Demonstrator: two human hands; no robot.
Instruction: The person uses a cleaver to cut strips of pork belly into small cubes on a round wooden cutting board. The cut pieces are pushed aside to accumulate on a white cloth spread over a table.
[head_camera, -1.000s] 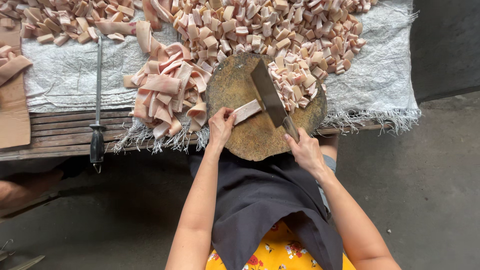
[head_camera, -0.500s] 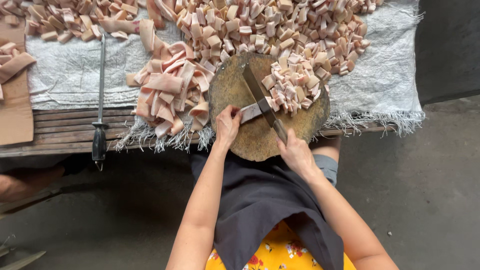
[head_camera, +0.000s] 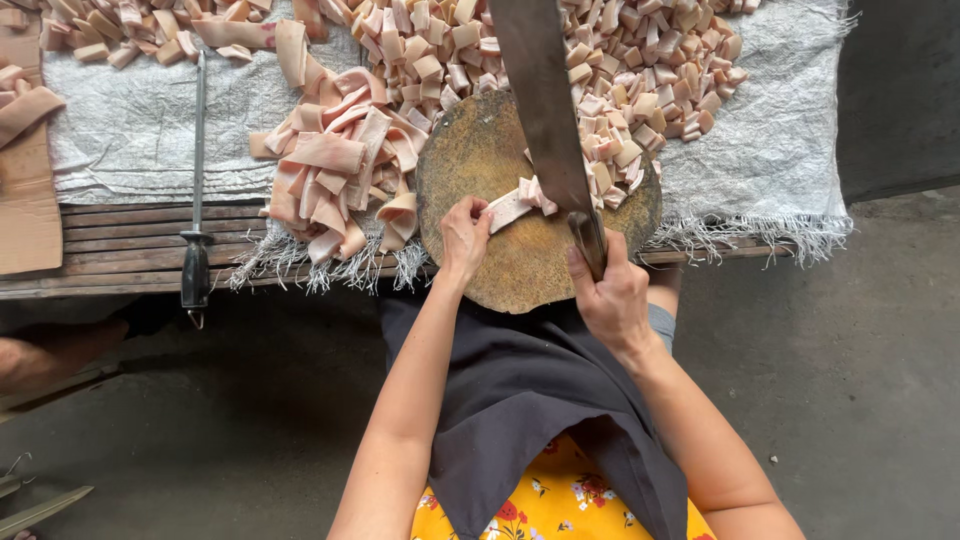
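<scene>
My right hand grips the handle of a big cleaver, whose blade is raised high over the round wooden chopping block. My left hand pins the near end of a pale pink strip of pork skin flat on the block. The strip's far end is cut into small pieces beside the blade. A heap of cut squares spreads from the block's far right edge over the cloth.
Long uncut strips lie piled left of the block on a white woven cloth over a slatted wooden table. A sharpening steel lies at the left. Brown cardboard sits at the far left edge.
The cleaver has swung up from the block toward the camera. My left hand has stayed on the strip, which is now shorter with fresh pieces at its end.
</scene>
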